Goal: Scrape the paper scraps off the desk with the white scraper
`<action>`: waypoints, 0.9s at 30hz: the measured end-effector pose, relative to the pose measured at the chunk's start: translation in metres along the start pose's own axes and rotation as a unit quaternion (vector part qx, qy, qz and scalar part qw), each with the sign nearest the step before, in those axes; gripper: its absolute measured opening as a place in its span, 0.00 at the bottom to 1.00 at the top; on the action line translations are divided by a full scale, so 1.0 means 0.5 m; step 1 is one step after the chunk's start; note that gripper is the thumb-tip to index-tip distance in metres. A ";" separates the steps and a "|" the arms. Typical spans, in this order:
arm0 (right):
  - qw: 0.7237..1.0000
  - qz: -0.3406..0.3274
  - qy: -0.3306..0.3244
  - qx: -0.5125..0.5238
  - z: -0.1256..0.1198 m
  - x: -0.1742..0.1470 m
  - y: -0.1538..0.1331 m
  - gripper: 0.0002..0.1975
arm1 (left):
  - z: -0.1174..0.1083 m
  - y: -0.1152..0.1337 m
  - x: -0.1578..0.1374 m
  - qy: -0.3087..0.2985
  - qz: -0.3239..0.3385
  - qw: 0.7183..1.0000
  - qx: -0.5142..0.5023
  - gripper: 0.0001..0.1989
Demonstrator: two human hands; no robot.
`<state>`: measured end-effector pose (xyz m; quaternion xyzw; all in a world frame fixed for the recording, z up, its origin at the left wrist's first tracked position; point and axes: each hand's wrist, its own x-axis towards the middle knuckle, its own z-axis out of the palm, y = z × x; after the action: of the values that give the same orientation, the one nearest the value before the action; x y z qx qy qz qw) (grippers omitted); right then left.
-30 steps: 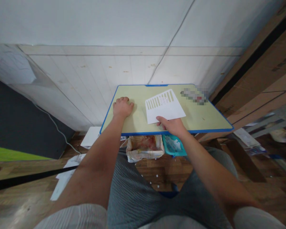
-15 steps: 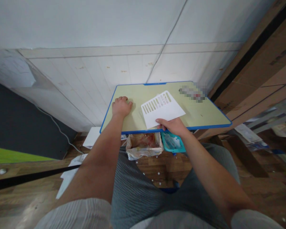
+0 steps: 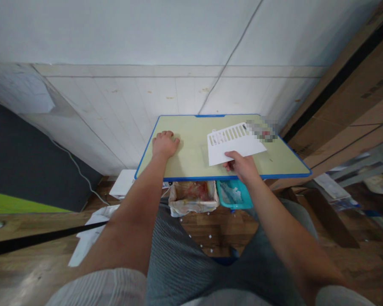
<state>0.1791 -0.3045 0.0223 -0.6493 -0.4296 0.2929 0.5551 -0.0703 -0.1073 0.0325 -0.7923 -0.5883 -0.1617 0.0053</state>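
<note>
My right hand (image 3: 242, 165) pinches the lower edge of a white card (image 3: 236, 146) between thumb and fingers. A row of narrow slots is cut along the card's far side, and it is held slightly tilted above the pale yellow-green table (image 3: 188, 159) with its blue rim. Palm down at the table's left side lies my left hand (image 3: 165, 143), its fingers loosely apart and nothing in them. Past the card's right corner is a blurred-out grey item (image 3: 264, 129) with a red patch; its kind is hidden.
Below the table's front edge hang or stand a lined bin (image 3: 193, 206) and a turquoise basket (image 3: 232, 204) with scraps inside. A wall (image 3: 130, 93) closes off the far side. Tall cardboard boxes (image 3: 344, 110) stand on the right. White scraps dot the wooden floor.
My right hand has carried the slotted card to the right, turning it a little, near the blurred item. My left hand stays on the table.
</note>
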 end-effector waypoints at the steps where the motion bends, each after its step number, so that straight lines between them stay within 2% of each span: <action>1: 0.999 0.004 0.025 -0.022 -0.016 0.021 -0.007 0.09 | 0.000 0.000 0.000 0.001 0.001 1.000 -0.002 0.24; 5: 0.983 0.029 0.109 -0.147 -0.097 0.142 -0.053 0.08 | -0.001 0.002 -0.002 0.004 -0.002 1.000 -0.007 0.25; 7: 0.967 0.049 0.122 -0.219 -0.126 0.202 -0.079 0.07 | -0.003 0.003 -0.003 0.003 -0.004 1.000 -0.008 0.24; 9: 0.950 0.059 0.121 -0.282 -0.134 0.247 -0.097 0.06 | -0.005 0.005 -0.004 0.002 -0.005 1.000 -0.009 0.24; 13: 0.926 0.044 0.096 -0.363 -0.090 0.279 -0.107 0.10 | -0.007 0.005 -0.005 -0.001 -0.005 1.000 -0.008 0.25; 19: 0.914 0.003 0.043 -0.404 -0.005 0.258 -0.097 0.16 | -0.005 0.004 -0.006 0.002 -0.003 1.000 -0.007 0.25; 22: 0.910 -0.009 0.040 -0.412 0.001 0.256 -0.106 0.16 | -0.003 0.004 -0.006 0.005 -0.003 1.000 -0.006 0.24; 27: 0.900 0.000 0.068 -0.430 -0.015 0.282 -0.133 0.19 | -0.003 0.004 -0.003 0.003 -0.005 1.000 -0.008 0.24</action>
<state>0.2348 -0.1824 0.1023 -0.8435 -0.4745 0.0347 0.2494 -0.0694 -0.1097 0.0338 -0.7889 -0.5909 -0.1688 -0.0006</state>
